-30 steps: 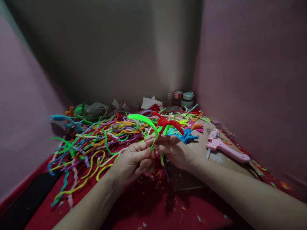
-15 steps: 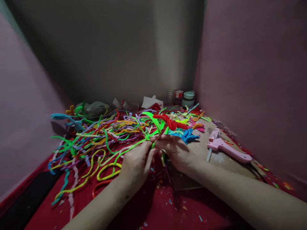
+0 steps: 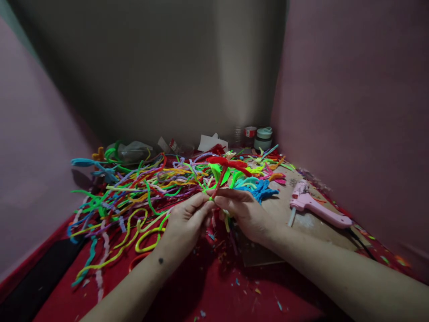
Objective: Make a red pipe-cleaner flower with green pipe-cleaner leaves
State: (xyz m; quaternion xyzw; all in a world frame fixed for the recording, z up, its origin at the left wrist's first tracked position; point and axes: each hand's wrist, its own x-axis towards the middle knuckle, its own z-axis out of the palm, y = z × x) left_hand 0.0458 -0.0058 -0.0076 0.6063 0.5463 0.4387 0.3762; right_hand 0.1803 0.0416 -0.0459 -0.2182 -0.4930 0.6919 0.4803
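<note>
My left hand (image 3: 186,221) and my right hand (image 3: 243,212) meet at the fingertips above the red table cover (image 3: 208,290). Both pinch the stem of a pipe-cleaner flower (image 3: 225,166) with red loops on top and bright green leaf loops just below. The stem stands nearly upright between my thumbs and forefingers. Its lower end is hidden by my fingers. A blue pipe-cleaner shape (image 3: 261,190) lies just beyond my right hand.
A big heap of loose coloured pipe cleaners (image 3: 134,188) covers the left and back. A pink glue gun (image 3: 315,206) lies on a brown board (image 3: 281,232) at the right. Small jars (image 3: 261,138), a clear bag (image 3: 132,151) and white paper (image 3: 209,143) sit by the wall.
The flower has turned: its long green loop swung from the left into an upright position under the red loops. My left hand shifted from a curled grip to a fingertip pinch.
</note>
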